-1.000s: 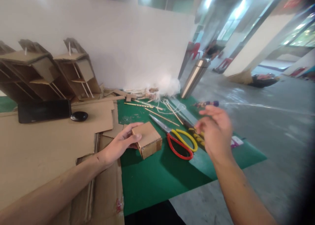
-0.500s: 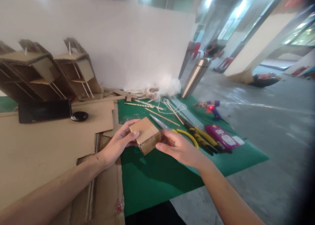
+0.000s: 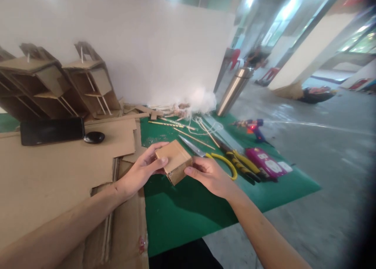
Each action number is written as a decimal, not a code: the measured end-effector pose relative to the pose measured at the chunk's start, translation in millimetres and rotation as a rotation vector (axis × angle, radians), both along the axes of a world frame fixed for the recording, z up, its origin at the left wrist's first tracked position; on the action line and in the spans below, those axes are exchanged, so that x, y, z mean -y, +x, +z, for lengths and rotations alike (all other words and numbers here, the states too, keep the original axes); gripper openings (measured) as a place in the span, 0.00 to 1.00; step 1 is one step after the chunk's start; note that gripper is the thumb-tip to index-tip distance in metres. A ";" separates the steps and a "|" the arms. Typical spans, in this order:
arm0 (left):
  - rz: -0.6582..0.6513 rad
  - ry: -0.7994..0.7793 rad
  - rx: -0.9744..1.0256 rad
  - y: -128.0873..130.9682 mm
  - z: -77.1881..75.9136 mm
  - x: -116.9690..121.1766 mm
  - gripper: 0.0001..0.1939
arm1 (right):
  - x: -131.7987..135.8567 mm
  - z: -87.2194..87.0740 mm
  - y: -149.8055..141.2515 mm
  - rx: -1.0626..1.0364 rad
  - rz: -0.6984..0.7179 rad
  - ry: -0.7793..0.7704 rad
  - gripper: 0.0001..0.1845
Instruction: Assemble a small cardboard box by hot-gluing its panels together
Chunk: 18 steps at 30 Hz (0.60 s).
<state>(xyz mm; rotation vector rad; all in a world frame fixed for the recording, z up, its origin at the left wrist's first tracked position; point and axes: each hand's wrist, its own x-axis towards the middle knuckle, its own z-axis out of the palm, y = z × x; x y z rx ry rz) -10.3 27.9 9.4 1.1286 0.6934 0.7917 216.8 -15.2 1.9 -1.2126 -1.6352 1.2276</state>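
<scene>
We hold a small cardboard box [image 3: 174,156] between our two hands, over the green tabletop [image 3: 182,218]. Our left hand [image 3: 148,163] grips its left side, thumb on the top face and fingers wrapping behind. Our right hand [image 3: 210,177] closes lightly on the box's right side, thumb at the near face; the other fingertips are partly hidden.

Just beyond our right hand we see scissors [image 3: 225,159], one yellow handle curving behind the knuckles and the blades pointing away. To the right of that hand lie pliers [image 3: 241,165] with black and yellow grips, then a purple case [image 3: 264,163]; farther off is a glue gun [image 3: 255,129] with a red light glowing. Ahead of both hands we have thin sticks [image 3: 194,138]. Well left of our left hand, a black mouse [image 3: 94,137] sits beside a dark phone [image 3: 53,131].
</scene>
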 end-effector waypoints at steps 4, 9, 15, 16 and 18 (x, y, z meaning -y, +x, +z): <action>-0.011 0.017 0.007 1.0 1.3 0.7 0.21 | 0.2 -1.3 0.1 -0.001 -0.016 -0.002 0.21; -0.015 0.031 0.020 1.7 2.7 1.6 0.22 | 0.5 -1.3 0.0 -0.010 -0.026 0.002 0.21; -0.022 0.037 0.010 2.4 4.0 0.8 0.22 | 0.7 -1.4 -0.2 -0.003 -0.032 0.013 0.22; -0.020 0.033 0.005 2.3 4.0 0.8 0.23 | 0.7 -1.1 -0.3 0.000 -0.031 0.016 0.22; -0.012 0.020 -0.001 2.2 3.9 0.9 0.23 | 0.8 -0.2 -0.4 0.005 -0.032 0.025 0.22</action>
